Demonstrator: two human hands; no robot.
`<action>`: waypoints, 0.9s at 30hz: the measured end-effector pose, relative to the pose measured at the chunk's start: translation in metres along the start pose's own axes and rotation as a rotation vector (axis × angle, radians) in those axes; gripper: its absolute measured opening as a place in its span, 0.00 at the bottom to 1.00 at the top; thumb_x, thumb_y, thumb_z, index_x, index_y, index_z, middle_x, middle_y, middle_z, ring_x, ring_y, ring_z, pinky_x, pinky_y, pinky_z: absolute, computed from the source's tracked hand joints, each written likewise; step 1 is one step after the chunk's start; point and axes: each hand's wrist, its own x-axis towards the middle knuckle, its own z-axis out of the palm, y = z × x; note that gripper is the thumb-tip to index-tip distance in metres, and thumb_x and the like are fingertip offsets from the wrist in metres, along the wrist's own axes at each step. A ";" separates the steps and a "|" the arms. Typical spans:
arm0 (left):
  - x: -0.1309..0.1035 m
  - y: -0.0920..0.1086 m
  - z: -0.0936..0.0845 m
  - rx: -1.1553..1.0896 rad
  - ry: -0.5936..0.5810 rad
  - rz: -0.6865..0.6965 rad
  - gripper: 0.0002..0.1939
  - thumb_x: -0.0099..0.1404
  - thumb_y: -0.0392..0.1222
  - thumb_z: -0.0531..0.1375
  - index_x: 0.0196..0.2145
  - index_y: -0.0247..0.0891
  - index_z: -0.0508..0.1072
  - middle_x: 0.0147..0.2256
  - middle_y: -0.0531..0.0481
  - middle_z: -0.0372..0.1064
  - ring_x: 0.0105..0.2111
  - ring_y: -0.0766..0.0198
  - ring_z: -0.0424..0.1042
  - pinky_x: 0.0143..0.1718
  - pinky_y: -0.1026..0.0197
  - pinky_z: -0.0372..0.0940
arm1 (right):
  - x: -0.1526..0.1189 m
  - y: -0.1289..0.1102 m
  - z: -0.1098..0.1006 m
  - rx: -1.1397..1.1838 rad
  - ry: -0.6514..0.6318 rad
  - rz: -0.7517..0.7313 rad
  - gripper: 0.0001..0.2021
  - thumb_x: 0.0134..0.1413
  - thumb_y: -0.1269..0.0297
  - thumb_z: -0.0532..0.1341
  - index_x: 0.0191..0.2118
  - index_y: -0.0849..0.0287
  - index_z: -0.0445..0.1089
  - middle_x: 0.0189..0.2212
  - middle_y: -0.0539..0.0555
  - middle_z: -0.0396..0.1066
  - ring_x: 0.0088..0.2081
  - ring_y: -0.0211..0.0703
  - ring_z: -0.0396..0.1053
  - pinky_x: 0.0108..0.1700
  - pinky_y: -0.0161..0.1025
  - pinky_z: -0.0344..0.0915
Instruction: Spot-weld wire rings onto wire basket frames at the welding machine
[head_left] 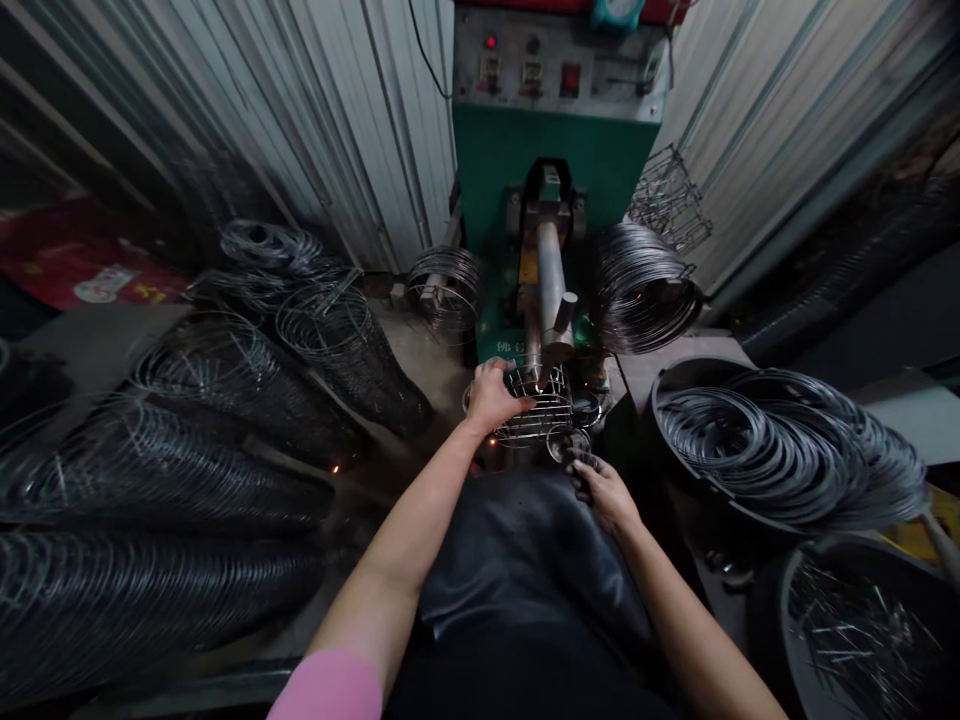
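My left hand (495, 397) grips the left side of a round wire cage (541, 425), thumb stretched along its top. The cage lies under the pointed electrode of a green spot welder (551, 285), and a small bright spark glows at the tip. My right hand (600, 485) is closed just right of the cage, its fingers dark. Beside those fingers is a small wire ring (559, 443); whether they hold it or some other small piece, I cannot make out. A dark apron (532, 560) covers my lap below.
Long stacks of wire rings (157, 580) fill the left side. Wire coils (645, 290) flank the machine. At right stand a black tub of wire rings (664, 375) and another tub with short wire pieces (784, 590). Orange sparks fly near the floor.
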 end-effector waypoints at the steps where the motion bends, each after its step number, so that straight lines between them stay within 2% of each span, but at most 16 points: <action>1: 0.003 -0.002 0.001 0.006 0.001 -0.008 0.30 0.40 0.46 0.69 0.42 0.39 0.66 0.47 0.46 0.62 0.49 0.53 0.61 0.49 0.53 0.61 | 0.000 0.003 -0.002 0.028 0.009 0.016 0.21 0.29 0.58 0.67 0.34 0.61 0.66 0.22 0.49 0.66 0.18 0.30 0.55 0.17 0.27 0.46; 4: 0.008 -0.005 0.003 0.020 -0.001 -0.047 0.32 0.39 0.48 0.69 0.43 0.40 0.66 0.46 0.46 0.62 0.48 0.52 0.61 0.47 0.53 0.61 | 0.002 0.009 -0.005 0.090 0.010 0.036 0.18 0.30 0.61 0.67 0.33 0.60 0.66 0.23 0.50 0.66 0.19 0.31 0.57 0.17 0.27 0.47; 9: 0.014 -0.007 0.004 0.010 -0.009 -0.037 0.31 0.41 0.49 0.68 0.43 0.38 0.67 0.44 0.44 0.63 0.48 0.51 0.62 0.46 0.51 0.62 | 0.005 0.016 -0.011 0.198 0.024 0.082 0.13 0.34 0.65 0.65 0.31 0.60 0.66 0.21 0.48 0.60 0.20 0.32 0.56 0.16 0.28 0.45; 14: 0.017 -0.007 0.005 -0.044 -0.016 -0.033 0.32 0.38 0.47 0.69 0.42 0.36 0.66 0.43 0.45 0.63 0.46 0.53 0.63 0.45 0.53 0.62 | 0.001 0.026 -0.023 0.230 -0.036 0.141 0.11 0.36 0.66 0.64 0.30 0.60 0.67 0.23 0.49 0.60 0.18 0.31 0.54 0.15 0.28 0.44; 21: -0.007 -0.002 0.000 -0.051 -0.004 -0.045 0.32 0.37 0.42 0.70 0.41 0.37 0.65 0.42 0.47 0.62 0.45 0.55 0.62 0.46 0.54 0.62 | -0.020 0.061 -0.043 0.243 -0.141 0.292 0.12 0.37 0.64 0.66 0.31 0.61 0.67 0.22 0.47 0.59 0.18 0.27 0.50 0.16 0.24 0.40; 24: -0.014 0.001 -0.003 -0.031 -0.003 -0.009 0.31 0.38 0.42 0.69 0.41 0.38 0.65 0.43 0.47 0.62 0.46 0.55 0.62 0.47 0.53 0.61 | -0.023 0.071 -0.049 0.268 -0.163 0.284 0.14 0.38 0.63 0.66 0.33 0.61 0.66 0.22 0.47 0.58 0.17 0.27 0.49 0.16 0.24 0.39; 27: -0.017 0.007 -0.007 0.000 -0.017 0.012 0.30 0.38 0.42 0.69 0.41 0.38 0.65 0.43 0.47 0.61 0.46 0.54 0.61 0.48 0.52 0.61 | -0.024 0.070 -0.047 0.218 -0.138 0.249 0.15 0.38 0.60 0.66 0.34 0.60 0.66 0.20 0.45 0.56 0.17 0.28 0.48 0.16 0.26 0.38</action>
